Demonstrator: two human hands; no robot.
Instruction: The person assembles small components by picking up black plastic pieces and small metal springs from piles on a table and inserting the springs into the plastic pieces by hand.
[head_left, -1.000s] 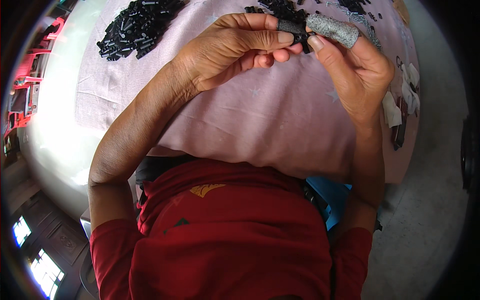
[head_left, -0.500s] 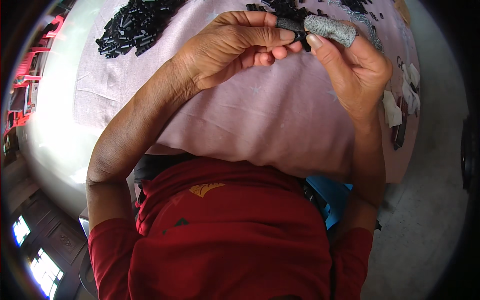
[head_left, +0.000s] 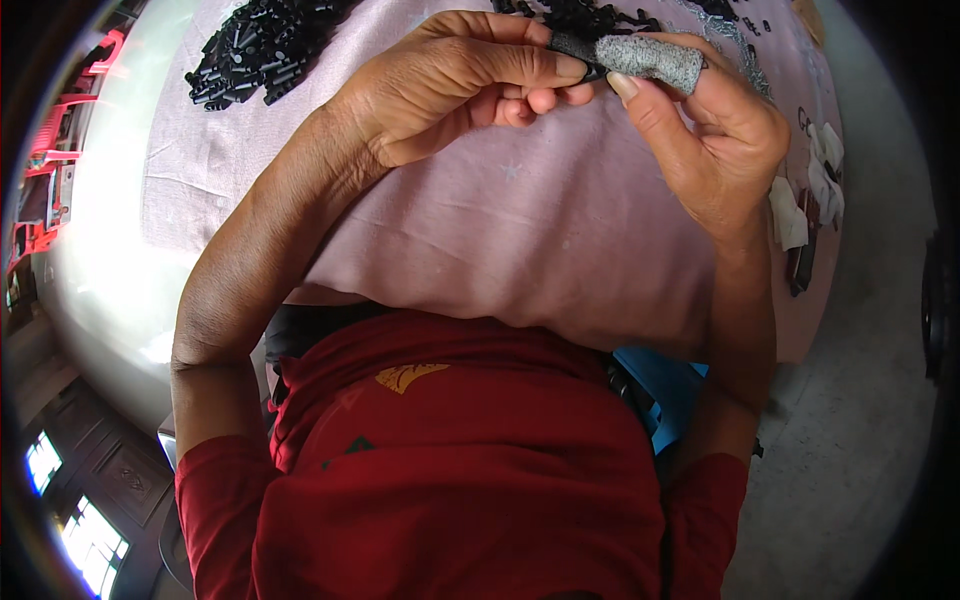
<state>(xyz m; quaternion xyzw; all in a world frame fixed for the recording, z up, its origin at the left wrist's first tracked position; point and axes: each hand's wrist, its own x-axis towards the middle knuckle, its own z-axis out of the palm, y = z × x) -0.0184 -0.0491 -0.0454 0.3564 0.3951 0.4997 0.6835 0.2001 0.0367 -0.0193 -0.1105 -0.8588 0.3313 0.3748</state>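
Observation:
My left hand (head_left: 440, 90) pinches a small black part (head_left: 595, 73) between thumb and forefinger, its other fingers curled beneath. A dark knit sleeve (head_left: 572, 44) covers the tip of that forefinger. From the other side, my right hand (head_left: 720, 145) closes thumb and forefinger at the part's right end. A speckled grey knit sleeve (head_left: 650, 62) wraps the right forefinger. Most of the part is hidden by the fingers, so its exact kind cannot be made out. Both hands are above the far half of a pink cloth-covered table (head_left: 500, 230).
A heap of short black cylindrical pieces (head_left: 250, 50) lies at the far left. More black pieces (head_left: 590, 18) lie beyond my hands, with small silvery pieces (head_left: 740, 45) to their right. Crumpled white cloth (head_left: 788, 215) and a dark-handled tool (head_left: 801, 255) lie along the right edge.
Both hands have shifted slightly up and away, still together at the black part. The right thumb has drawn a little lower, and less of the black part shows below the fingers.

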